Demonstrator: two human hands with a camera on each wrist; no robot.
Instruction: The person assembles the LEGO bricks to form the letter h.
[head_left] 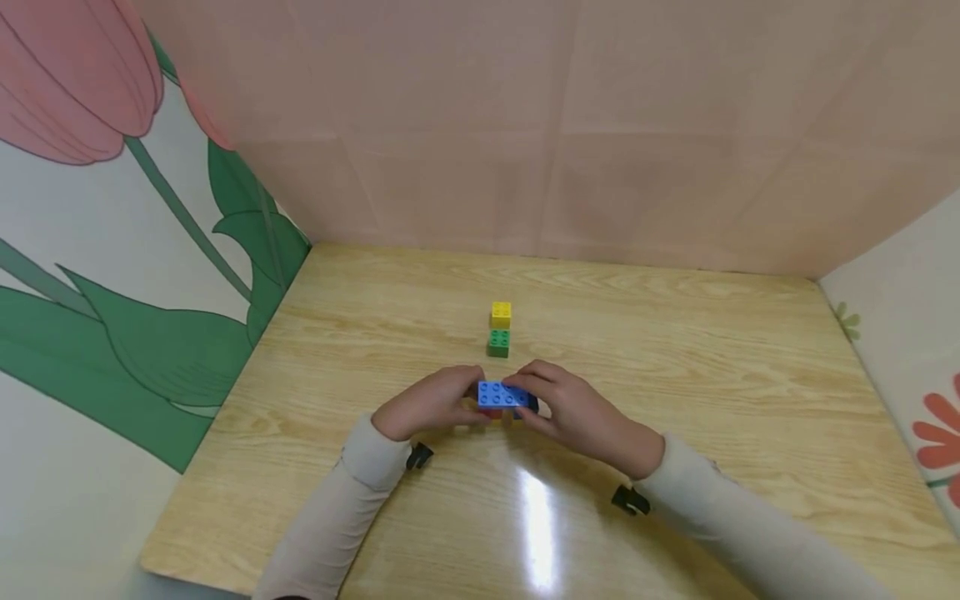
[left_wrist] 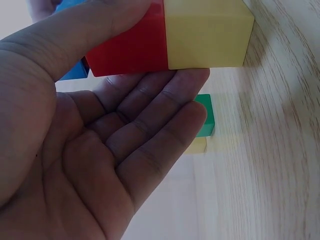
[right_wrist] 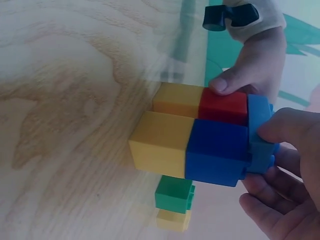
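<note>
My right hand (head_left: 576,410) pinches a long light blue brick (head_left: 495,393) between thumb and fingers. This brick lies across the tops of a red brick (right_wrist: 223,106) and a dark blue brick (right_wrist: 217,150), with some dark blue studs showing past its side. Whether it is fully pressed down, I cannot tell. Under the red and dark blue bricks stand two yellow bricks, the nearer one (right_wrist: 161,142) below the dark blue and the other (right_wrist: 177,100) below the red. My left hand (head_left: 438,402) grips the red brick, thumb on one face and fingers on the opposite one.
Behind the stack, a green brick (head_left: 498,343) and a yellow brick (head_left: 501,314) stand in line on the wooden table (head_left: 675,358). A pinkish covering (head_left: 555,150) rises at the table's back edge, and a wall painted with flowers (head_left: 172,333) borders its left side.
</note>
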